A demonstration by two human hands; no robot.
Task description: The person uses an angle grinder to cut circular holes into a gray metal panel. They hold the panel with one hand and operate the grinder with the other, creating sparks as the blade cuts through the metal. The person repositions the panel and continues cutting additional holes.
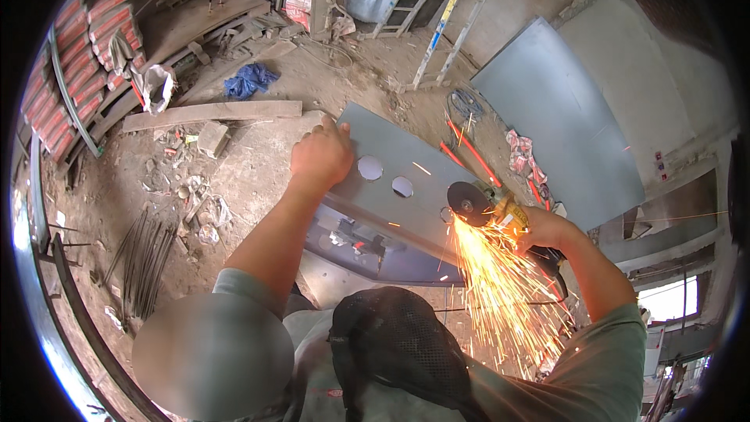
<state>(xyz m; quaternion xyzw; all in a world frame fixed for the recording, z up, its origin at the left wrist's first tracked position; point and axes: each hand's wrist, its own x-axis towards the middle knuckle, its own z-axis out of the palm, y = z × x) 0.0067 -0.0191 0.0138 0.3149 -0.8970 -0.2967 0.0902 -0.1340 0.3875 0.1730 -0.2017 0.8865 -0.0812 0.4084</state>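
Note:
My left hand (320, 158) presses flat on the far corner of a grey metal sheet (394, 148) that has two round holes (370, 167) cut in it. My right hand (543, 230) grips a yellow angle grinder (488, 205). Its disc (467, 204) meets the sheet's right edge. A shower of orange sparks (492, 289) falls down from the disc toward my body. The sheet rests on a bluish metal frame (367, 246) underneath.
A larger grey metal sheet (562, 125) leans at the right. Ladders (437, 16) stand at the back. A wooden plank (211, 113), a blue cloth (248, 80), rubble and a bundle of steel rods (144, 258) lie on the dirt floor. Red stacked bags (70, 55) line the left.

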